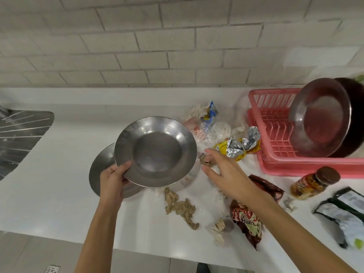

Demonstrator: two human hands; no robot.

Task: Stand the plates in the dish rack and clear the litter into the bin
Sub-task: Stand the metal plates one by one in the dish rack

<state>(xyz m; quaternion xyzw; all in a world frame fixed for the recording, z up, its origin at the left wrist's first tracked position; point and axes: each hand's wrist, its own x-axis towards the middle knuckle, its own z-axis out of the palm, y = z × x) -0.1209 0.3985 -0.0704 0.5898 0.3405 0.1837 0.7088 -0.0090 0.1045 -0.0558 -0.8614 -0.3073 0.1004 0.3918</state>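
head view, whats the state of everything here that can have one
left grip: holds the raised plate by its rim
raised plate: off the counter, tilted
second plate: flat on the counter, partly under the raised one
right grip: open, fingers spread above the litter
dish rack: holds two plates leaning upright
bottle: on its side, cap on
foil wrapper: crumpled, on the counter

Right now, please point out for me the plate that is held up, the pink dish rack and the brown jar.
Held plate (155, 152), head view, on its flat middle.
Dish rack (305, 167), head view, on its front wall.
Jar (310, 185), head view, on its label.
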